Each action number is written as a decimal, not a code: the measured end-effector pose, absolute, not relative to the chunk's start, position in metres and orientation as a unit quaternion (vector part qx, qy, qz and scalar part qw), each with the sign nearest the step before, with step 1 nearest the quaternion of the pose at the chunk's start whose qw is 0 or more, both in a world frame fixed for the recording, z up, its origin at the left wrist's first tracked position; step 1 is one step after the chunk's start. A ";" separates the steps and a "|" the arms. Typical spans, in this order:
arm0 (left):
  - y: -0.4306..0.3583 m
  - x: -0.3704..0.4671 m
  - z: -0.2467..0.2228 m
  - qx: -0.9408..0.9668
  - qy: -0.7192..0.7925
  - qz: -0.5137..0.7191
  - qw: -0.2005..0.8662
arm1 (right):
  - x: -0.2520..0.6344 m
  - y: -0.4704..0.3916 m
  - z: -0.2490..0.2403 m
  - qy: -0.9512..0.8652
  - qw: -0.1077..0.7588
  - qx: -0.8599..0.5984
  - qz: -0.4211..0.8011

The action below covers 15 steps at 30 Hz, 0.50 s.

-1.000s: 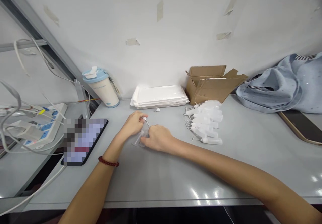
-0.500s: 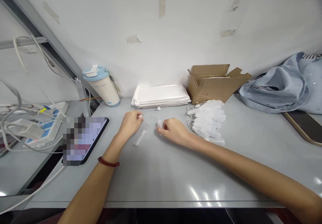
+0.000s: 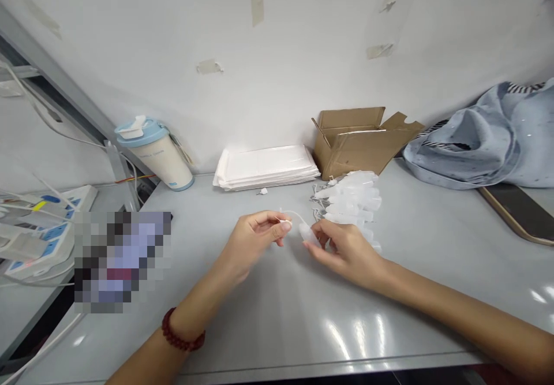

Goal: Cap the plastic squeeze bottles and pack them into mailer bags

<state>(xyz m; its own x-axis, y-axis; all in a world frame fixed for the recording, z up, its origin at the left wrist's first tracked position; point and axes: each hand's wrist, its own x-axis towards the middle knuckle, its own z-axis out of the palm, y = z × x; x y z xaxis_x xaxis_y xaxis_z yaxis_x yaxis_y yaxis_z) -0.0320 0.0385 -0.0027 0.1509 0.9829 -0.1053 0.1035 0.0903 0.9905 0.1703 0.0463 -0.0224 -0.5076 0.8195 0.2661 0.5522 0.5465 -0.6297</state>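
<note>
My left hand (image 3: 259, 238) pinches a small white cap (image 3: 284, 221) between thumb and fingertips, above the grey table. To its right, my right hand (image 3: 346, 249) grips a translucent plastic bottle (image 3: 307, 234). A thin pale tube (image 3: 298, 216) arcs from the bottle's top toward my left fingertips; whether it joins the cap is too small to tell. Behind my right hand lies a pile of similar translucent bottles (image 3: 352, 197) with thin tubes at their left ends. Another small white cap (image 3: 264, 191) rests on the table near the white stack.
White flat packets (image 3: 266, 165) are stacked by the wall, beside an open cardboard box (image 3: 355, 151). A cream cup (image 3: 162, 160) stands at left, near a phone (image 3: 123, 258) and power strip (image 3: 64, 223). Blue fabric (image 3: 480, 142) and another phone (image 3: 519, 215) are at right.
Both hands have risen off the tabletop, and my left hand has moved right, closer to my right hand. The view has shifted. The bottle that lay between them no longer shows there.
</note>
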 end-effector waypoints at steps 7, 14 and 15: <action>0.024 -0.023 -0.004 0.497 0.485 0.413 0.589 | 0.190 0.032 -0.009 -0.875 0.272 -0.359 0.179; 0.022 -0.023 -0.013 0.475 0.496 0.390 0.614 | 0.196 0.034 -0.006 -0.887 0.254 -0.330 0.198; 0.022 -0.023 -0.013 0.475 0.498 0.383 0.616 | 0.195 0.035 -0.007 -0.889 0.248 -0.328 0.201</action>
